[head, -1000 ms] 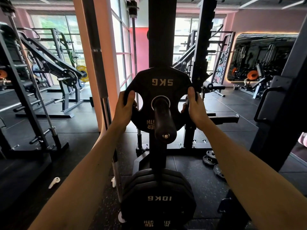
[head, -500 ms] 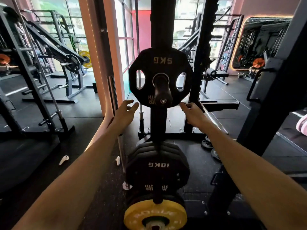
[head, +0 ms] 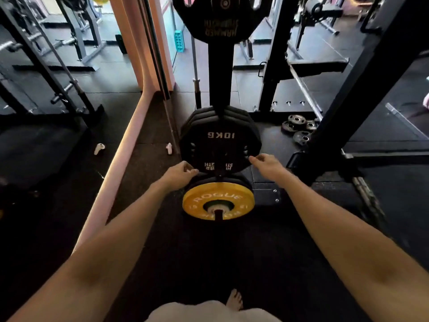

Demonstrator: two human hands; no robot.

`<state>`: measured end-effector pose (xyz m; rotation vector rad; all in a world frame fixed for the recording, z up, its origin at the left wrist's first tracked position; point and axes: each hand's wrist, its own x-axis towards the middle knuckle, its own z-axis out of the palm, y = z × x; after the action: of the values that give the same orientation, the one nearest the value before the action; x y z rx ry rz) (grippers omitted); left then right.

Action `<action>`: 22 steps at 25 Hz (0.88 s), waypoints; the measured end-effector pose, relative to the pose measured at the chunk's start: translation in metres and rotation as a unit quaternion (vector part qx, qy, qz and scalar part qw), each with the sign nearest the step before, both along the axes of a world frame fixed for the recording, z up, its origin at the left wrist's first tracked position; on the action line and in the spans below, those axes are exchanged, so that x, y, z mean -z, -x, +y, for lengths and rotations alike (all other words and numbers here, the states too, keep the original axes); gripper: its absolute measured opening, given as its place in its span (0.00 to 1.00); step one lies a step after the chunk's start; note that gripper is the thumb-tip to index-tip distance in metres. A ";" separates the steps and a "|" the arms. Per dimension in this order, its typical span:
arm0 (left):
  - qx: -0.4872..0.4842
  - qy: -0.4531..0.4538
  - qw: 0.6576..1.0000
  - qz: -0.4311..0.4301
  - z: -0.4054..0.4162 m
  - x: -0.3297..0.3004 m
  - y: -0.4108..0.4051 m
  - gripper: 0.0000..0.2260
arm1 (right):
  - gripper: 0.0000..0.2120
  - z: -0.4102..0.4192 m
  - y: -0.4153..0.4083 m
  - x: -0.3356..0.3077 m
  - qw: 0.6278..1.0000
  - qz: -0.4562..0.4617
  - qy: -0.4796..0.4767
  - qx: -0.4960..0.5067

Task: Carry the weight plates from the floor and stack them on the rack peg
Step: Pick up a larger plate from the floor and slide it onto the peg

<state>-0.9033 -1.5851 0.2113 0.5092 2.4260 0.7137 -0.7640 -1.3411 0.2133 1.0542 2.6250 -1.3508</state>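
A black 5 kg plate (head: 220, 22) hangs on the top peg (head: 224, 2) of the plate rack post (head: 220, 73), cut off by the upper frame edge. Below it several black 10 kg plates (head: 220, 145) sit on the middle peg. A yellow plate (head: 218, 201) sits on the lowest peg. My left hand (head: 178, 175) is at the lower left edge of the front 10 kg plate, fingers loosely curled and holding nothing. My right hand (head: 267, 165) is at its lower right edge, also holding nothing. Small black plates (head: 299, 130) lie on the floor to the right.
A slanted black rack upright (head: 362, 84) stands close on the right. A pink pillar base (head: 130, 140) and a leaning barbell (head: 160, 66) are on the left. Two small white objects (head: 99, 148) lie on the black rubber floor. My bare foot (head: 234, 299) shows below.
Both hands let go of the 5 kg plate, which stays on the top peg, and dropped to the edges of the 10 kg plates. My view has tilted down.
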 end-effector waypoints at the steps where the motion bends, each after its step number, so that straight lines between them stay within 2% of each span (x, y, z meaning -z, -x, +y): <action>1: 0.010 0.022 0.999 -0.022 -0.009 0.015 -0.014 0.19 | 0.15 -0.012 -0.016 0.017 1.000 -0.025 0.010 0.010; 4: 0.032 0.072 0.993 -0.087 -0.039 0.052 -0.054 0.22 | 0.16 -0.050 -0.062 0.064 0.993 -0.078 0.066 0.053; 7: 0.073 0.139 0.975 -0.155 -0.081 0.100 -0.093 0.21 | 0.15 -0.099 -0.113 0.102 0.977 -0.142 0.124 0.097; 10: 0.128 0.197 0.953 -0.191 -0.128 0.139 -0.132 0.20 | 0.16 -0.157 -0.173 0.134 0.951 -0.224 0.170 0.130; 13: 0.194 0.231 0.928 -0.219 -0.170 0.163 -0.169 0.21 | 0.13 -0.216 -0.230 0.155 0.931 -0.269 0.200 0.143; 15: 0.252 0.265 0.904 -0.222 -0.191 0.175 -0.188 0.21 | 0.11 -0.252 -0.267 0.164 0.920 -0.283 0.220 0.157; 18: 0.346 0.303 0.864 -0.207 -0.204 0.189 -0.216 0.21 | 0.14 -0.291 -0.323 0.179 0.907 -0.281 0.233 0.212; 22: 0.457 0.331 0.806 -0.180 -0.181 0.192 -0.250 0.19 | 0.12 -0.318 -0.400 0.191 0.862 -0.245 0.266 0.355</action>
<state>-0.6534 -1.7663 0.0190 0.9994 1.5953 -0.4164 -0.3641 -1.6594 0.0223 1.9938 1.4045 -1.4778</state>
